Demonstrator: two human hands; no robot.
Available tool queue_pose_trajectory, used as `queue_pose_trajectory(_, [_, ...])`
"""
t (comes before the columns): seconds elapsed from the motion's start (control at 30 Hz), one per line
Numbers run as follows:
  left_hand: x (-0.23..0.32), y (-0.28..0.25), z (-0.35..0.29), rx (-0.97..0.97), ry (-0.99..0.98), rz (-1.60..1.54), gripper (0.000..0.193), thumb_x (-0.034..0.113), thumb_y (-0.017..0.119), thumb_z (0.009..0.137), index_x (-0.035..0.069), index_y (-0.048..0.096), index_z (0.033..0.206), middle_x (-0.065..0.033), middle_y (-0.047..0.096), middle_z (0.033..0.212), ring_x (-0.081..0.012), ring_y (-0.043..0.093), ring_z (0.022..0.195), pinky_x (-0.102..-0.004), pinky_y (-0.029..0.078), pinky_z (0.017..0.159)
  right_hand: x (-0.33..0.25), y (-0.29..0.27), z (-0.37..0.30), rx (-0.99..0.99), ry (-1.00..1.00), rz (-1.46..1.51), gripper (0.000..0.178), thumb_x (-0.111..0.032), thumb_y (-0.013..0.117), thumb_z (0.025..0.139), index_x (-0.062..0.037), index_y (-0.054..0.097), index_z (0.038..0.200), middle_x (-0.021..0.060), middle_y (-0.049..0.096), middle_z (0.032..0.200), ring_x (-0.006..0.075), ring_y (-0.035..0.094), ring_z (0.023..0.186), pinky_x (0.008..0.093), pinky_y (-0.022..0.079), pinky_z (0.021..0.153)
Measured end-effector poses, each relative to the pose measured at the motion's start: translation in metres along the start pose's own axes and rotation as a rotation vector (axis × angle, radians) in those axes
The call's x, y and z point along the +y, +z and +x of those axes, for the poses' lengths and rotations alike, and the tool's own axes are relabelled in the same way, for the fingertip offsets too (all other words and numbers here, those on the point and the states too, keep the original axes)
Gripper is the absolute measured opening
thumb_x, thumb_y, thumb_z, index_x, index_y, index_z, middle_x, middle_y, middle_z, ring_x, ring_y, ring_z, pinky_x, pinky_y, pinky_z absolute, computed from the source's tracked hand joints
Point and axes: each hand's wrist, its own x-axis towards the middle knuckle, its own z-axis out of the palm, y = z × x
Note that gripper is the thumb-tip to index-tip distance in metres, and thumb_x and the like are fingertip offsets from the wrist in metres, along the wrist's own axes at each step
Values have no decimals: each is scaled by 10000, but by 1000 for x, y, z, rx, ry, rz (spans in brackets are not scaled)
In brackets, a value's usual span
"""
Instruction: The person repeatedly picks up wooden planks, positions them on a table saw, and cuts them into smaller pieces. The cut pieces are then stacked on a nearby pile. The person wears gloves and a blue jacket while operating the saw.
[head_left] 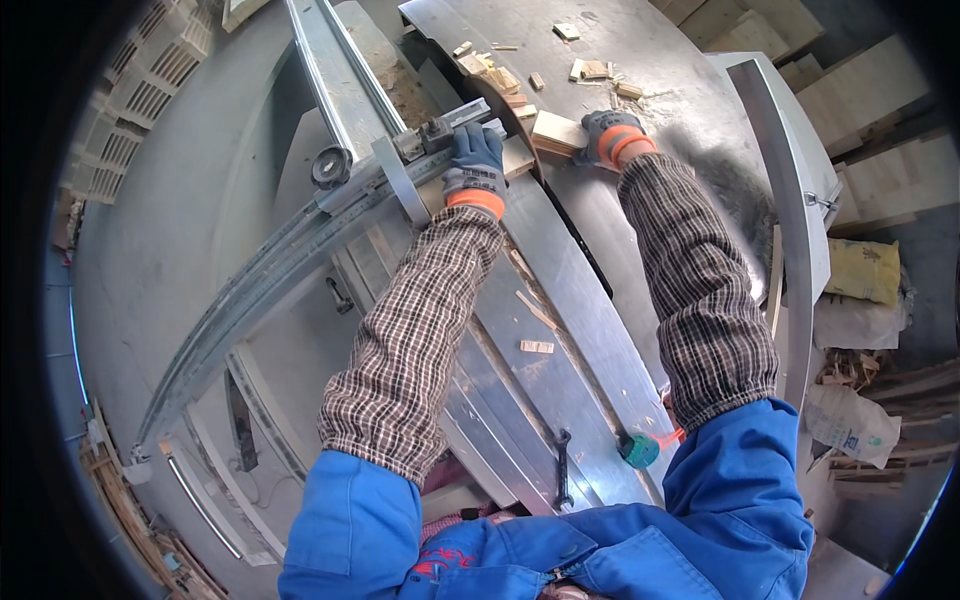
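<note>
My left hand [475, 165], in a grey-blue glove with an orange cuff, is closed over a pale wooden board [517, 157] lying along the metal fence [405, 160]. Its fingers bend over the fence's far side, and the glove covers the middle of the board. To the right, my gloved right hand [612, 140] grips the end of a small stack of short wooden pieces [558, 133] on the metal saw table [620, 215]. The thumb side of that hand is partly hidden. A dark slot [575, 235] runs between the sliding table [545, 270] and the saw table.
Wood offcuts [595, 70] and chips are scattered beyond my right hand. A small offcut [537, 347], a wrench [564, 468] and a green round object [638, 450] lie nearer me. A curved grey metal bar [785, 220] stands at right, with stacked boards [870, 95] beyond.
</note>
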Motion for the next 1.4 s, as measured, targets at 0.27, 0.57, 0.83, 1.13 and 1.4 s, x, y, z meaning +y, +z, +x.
queue_pose_trajectory(0.27, [7,-12,-1,-125,-49,-31,541,269,630,882,179,440,1380,-124,334,1453,-314,301,1365,-436,525,906,21,43,-66,6,106,105,650,-556,757,708,-61,669,1118,178,665,1141,339,634,1081,421,506,918])
queue_pose_trajectory(0.57, [4,-14,-8,-131,-5,-35,813,437,759,773,152,372,1430,-94,253,1505,-325,210,1420,-449,410,1062,35,80,-150,54,8,116,647,-568,763,684,-51,677,1063,186,678,1038,357,652,988,426,521,857])
queue_pose_trajectory(0.83, [-1,-28,-23,-236,58,-28,917,499,742,775,166,296,1505,-79,331,1522,-294,286,1414,-436,455,1018,21,105,-273,121,-90,278,569,-495,803,630,-30,667,927,184,669,877,368,657,860,427,539,758])
queue_pose_trajectory(1.13, [14,-58,-10,-284,124,-61,854,554,733,765,163,404,1449,-122,551,1309,-304,559,1196,-396,472,1001,-12,96,-394,313,-13,726,577,-450,812,647,-12,644,981,165,634,885,349,626,828,422,500,784])
queue_pose_trajectory(1.4, [51,-79,-1,-480,-28,-132,686,346,876,680,146,591,1271,-95,588,1327,-245,581,1227,-361,533,946,-33,84,-423,381,-20,768,534,-376,809,648,-72,652,1058,138,636,944,335,630,900,415,494,819])
